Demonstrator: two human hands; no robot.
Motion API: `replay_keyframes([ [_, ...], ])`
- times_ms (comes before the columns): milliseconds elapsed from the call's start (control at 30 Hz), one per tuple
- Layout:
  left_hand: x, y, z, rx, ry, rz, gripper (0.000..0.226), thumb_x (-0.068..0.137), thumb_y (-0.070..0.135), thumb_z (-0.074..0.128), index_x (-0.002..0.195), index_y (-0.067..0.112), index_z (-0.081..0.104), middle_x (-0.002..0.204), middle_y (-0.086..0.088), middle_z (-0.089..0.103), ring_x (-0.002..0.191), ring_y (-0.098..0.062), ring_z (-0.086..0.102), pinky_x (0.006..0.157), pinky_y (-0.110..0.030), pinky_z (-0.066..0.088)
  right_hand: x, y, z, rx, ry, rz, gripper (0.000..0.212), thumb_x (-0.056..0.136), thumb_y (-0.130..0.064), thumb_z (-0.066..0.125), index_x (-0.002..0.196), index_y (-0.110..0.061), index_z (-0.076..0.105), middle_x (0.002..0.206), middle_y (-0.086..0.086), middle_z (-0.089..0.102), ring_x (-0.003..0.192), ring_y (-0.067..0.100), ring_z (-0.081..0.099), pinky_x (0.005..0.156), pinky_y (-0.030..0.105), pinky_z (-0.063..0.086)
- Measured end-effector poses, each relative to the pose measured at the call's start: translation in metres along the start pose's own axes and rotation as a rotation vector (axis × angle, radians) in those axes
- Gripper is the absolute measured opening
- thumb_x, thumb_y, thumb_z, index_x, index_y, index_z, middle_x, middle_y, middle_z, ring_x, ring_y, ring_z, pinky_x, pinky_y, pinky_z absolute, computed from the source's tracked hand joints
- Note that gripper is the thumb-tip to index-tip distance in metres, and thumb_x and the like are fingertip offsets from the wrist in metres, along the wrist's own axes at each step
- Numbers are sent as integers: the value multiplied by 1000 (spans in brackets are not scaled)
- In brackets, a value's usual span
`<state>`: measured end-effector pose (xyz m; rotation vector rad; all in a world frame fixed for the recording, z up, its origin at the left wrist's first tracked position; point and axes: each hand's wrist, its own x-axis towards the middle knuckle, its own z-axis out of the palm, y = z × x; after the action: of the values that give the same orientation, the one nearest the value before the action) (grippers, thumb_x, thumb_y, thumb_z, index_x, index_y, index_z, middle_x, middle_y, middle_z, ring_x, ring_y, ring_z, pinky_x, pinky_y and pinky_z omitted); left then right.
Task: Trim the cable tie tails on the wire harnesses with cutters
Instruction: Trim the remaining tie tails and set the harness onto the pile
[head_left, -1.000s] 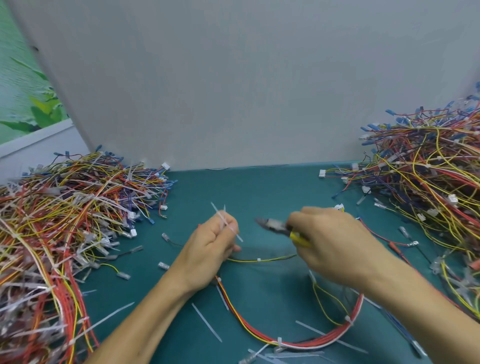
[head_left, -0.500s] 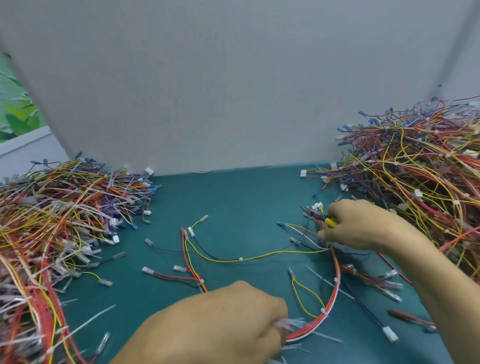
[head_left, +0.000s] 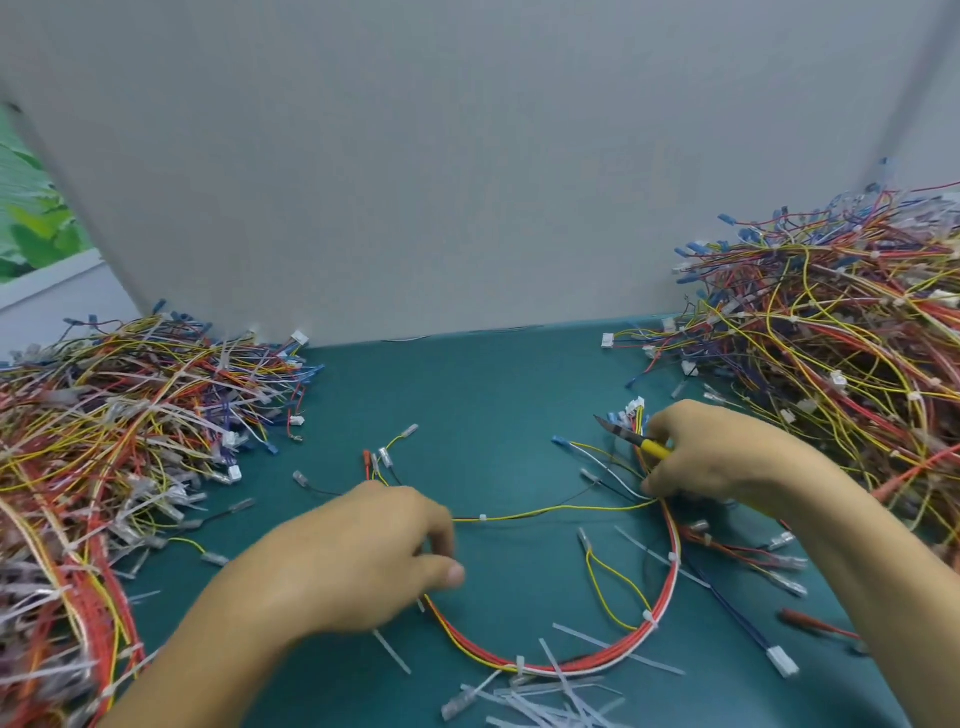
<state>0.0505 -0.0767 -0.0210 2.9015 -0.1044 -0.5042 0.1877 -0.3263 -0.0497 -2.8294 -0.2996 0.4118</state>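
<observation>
Cut tails (head_left: 545, 696) litter the near desk (head_left: 493, 395). Beyond them the harness (head_left: 597, 661) lies looped between both hands. The left grip (head_left: 363, 561) curls over its left end, too blurred to tell whether it holds. The right grip (head_left: 727, 457) clasps the cutters (head_left: 631, 439). Farther back sit the left pile (head_left: 130, 415) and the right pile (head_left: 831, 338).

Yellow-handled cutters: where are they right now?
Head view, right of centre: the yellow-handled cutters are gripped in the right hand, tips pointing left over the teal mat, beside the right-hand heap of wire harnesses.
</observation>
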Motion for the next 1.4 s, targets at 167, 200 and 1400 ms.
replay_keyframes([
  [167,16,-9,17,53,-80,-303,46,78,59,62,83,13,63,66,-1,71,66,-12,65,75,-31,55,11,3,7,270,169,25,11,70,-13,73,78,-10,65,65,12,68,62,29,67,61,36,59],
  [200,20,-10,21,50,-41,-333,46,76,60,63,83,14,62,65,0,69,72,-15,67,75,-32,55,14,4,8,358,249,34,9,70,-10,71,77,-9,65,67,15,68,67,33,68,67,43,59],
  [1400,49,-48,23,-1594,867,-85,30,84,-10,61,95,17,66,65,2,68,60,-12,67,52,-28,56,10,-13,0,1508,295,-94,15,84,5,65,84,-10,62,73,12,57,65,24,58,62,33,57],
])
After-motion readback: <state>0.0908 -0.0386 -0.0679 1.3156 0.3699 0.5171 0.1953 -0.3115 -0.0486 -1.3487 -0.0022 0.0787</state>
